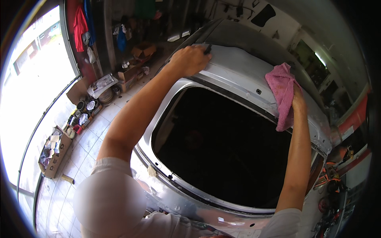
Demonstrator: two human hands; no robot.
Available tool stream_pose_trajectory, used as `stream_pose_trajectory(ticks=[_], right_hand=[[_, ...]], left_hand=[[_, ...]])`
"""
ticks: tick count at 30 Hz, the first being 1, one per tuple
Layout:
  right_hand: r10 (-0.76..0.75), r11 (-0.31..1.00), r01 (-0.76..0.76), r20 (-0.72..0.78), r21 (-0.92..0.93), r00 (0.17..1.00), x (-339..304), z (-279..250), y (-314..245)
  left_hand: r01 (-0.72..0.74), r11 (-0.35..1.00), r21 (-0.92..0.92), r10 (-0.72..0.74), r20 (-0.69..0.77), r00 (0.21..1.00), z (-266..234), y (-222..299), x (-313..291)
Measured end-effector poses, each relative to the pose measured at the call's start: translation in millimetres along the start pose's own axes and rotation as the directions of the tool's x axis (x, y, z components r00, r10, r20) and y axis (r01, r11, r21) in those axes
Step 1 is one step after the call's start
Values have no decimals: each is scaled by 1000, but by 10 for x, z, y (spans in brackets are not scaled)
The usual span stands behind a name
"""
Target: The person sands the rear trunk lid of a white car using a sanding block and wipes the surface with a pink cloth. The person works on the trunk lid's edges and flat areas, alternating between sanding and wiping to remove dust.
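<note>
Item: car body (238,67), bare grey-silver metal, rear window opening (222,146) empty and dark.

Left hand (190,59): at 12 o'clock, fingers curled shut on a small dark tool (208,48), tip pressed on the roof edge above the opening.

Right hand (298,99): at 2 o'clock, pressing a pink cloth (281,93) flat against the upper right corner of the frame; whether the fingers pinch the cloth, cannot tell.

Orientation: tool's long axis seems to run from 7 to 1 o'clock, tip away from the person; most of it is hidden by the hand. Cloth hangs lengthwise, 12 to 6.

Hazards, as judged: tool may skid on the curved metal and scratch it or nick the knuckles; cloth may slide off if pressure eases; both arms are stretched over the hole, so leaning further risks losing balance.

Surroundings: tiled floor (89,139) at 9 o'clock with boxes (55,152) and cans.
</note>
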State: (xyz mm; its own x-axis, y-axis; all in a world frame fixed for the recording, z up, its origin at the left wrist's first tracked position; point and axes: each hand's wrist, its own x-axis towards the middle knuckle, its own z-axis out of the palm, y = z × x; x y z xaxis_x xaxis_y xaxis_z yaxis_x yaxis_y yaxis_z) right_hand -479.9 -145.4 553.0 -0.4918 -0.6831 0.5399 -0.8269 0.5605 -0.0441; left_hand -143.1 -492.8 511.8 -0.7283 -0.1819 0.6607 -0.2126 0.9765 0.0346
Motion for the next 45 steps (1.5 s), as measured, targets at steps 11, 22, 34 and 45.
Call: stream_pose_trajectory(ticks=[11, 22, 34, 45], right_hand=[[-73, 997, 73, -49, -2, 996, 200, 68, -93], [-113, 994, 113, -48, -14, 992, 401, 154, -312], [-357, 934, 357, 7, -3, 934, 639, 662, -2726], [-310, 939, 339, 307, -47, 900, 641, 480, -3250]], left_hand=[[-35, 993, 110, 29, 51, 998, 162, -382, 109], [13, 977, -211, -34, -94, 995, 21, -29, -320], [149, 821, -551, -155, 37, 987, -486, 526, -1307], [374, 135, -917, -719, 169, 674, -870, -111, -2530]])
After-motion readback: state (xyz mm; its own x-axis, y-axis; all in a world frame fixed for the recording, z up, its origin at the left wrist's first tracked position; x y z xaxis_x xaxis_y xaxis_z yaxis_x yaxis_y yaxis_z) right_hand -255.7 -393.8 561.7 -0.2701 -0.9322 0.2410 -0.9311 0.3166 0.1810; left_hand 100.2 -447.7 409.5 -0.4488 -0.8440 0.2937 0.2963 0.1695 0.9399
